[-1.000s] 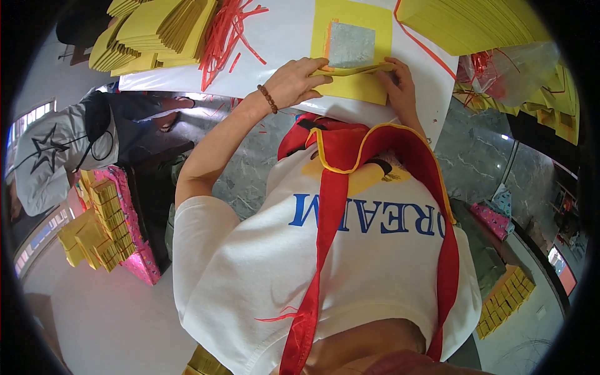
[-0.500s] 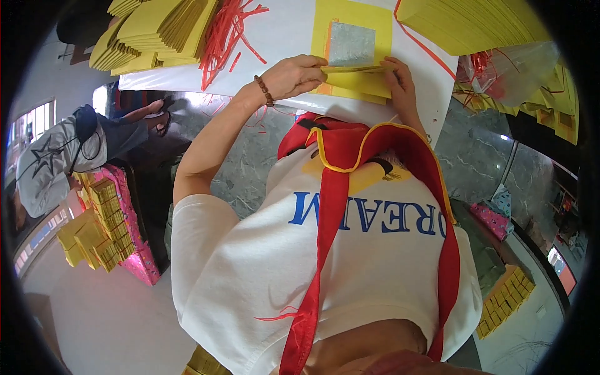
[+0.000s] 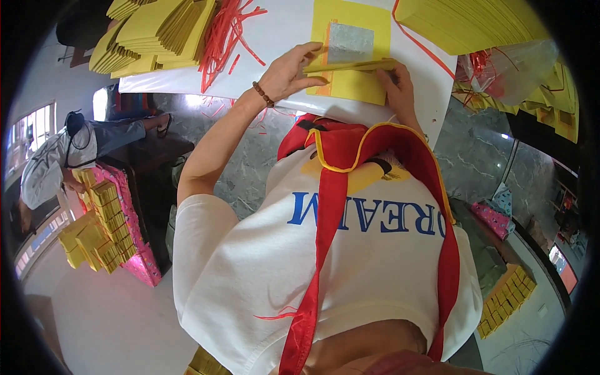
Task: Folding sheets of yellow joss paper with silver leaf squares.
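A thin folded stack of yellow paper (image 3: 350, 66) is held on edge, crosswise above the white table. My right hand (image 3: 400, 90) grips its right end between thumb and fingers. At the left end my left hand (image 3: 289, 72) is open, thumb and fingers spread apart on either side of the stack and not closed on it. Beneath lies a yellow sheet (image 3: 359, 90) with a silver-grey square (image 3: 351, 44) and an orange strip along its left side. A brown bead bracelet circles my left wrist.
Red plastic strips (image 3: 219, 47) lie on the white table (image 3: 275, 25), beside stacks of folded yellow paper (image 3: 162, 28). More yellow paper (image 3: 475, 22) is piled at the right, near a clear plastic bag (image 3: 509, 72). At the left, another person (image 3: 50, 162) stands by bundled yellow paper (image 3: 109, 212).
My left hand has let go of the folded paper's left end and spread its fingers. The stack has tilted slightly, its right end higher. The person at left has reached toward the bundles.
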The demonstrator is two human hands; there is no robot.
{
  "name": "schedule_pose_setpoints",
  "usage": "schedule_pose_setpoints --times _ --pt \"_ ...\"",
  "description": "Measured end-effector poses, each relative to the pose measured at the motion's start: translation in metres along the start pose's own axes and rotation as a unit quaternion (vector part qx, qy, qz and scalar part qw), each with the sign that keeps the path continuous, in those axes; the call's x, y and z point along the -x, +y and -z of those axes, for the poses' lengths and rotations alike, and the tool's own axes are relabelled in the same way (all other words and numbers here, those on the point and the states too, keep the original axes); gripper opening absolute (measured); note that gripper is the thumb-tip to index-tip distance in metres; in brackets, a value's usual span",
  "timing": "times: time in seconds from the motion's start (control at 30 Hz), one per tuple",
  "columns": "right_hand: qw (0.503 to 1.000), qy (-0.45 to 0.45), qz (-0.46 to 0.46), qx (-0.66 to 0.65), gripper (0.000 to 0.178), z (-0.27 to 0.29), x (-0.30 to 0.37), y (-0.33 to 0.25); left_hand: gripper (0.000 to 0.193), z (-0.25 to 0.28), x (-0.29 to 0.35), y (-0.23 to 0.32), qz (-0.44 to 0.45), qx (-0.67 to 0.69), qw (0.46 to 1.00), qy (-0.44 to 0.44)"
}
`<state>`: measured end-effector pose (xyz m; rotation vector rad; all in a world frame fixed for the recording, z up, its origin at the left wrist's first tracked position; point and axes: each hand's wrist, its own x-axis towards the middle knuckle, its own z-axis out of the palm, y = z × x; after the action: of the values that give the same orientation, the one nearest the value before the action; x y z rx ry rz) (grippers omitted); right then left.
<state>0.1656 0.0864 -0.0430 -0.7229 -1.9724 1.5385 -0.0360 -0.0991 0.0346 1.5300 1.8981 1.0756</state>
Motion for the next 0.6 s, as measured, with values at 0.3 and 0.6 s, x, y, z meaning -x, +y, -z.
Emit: schedule_pose_setpoints --times 0.3,0.6 --pt "0.997 0.0 0.065 0.051 0.039 0.001 0.001 -0.007 0.036 -0.024 -0.002 -0.044 -0.091 -0.229 0.969 0.038" --pt "0.996 0.072 0.011 0.05 0.065 -0.002 0.0 -0.015 0.037 -0.014 -0.015 -0.025 -0.108 -0.181 0.976 0.048"
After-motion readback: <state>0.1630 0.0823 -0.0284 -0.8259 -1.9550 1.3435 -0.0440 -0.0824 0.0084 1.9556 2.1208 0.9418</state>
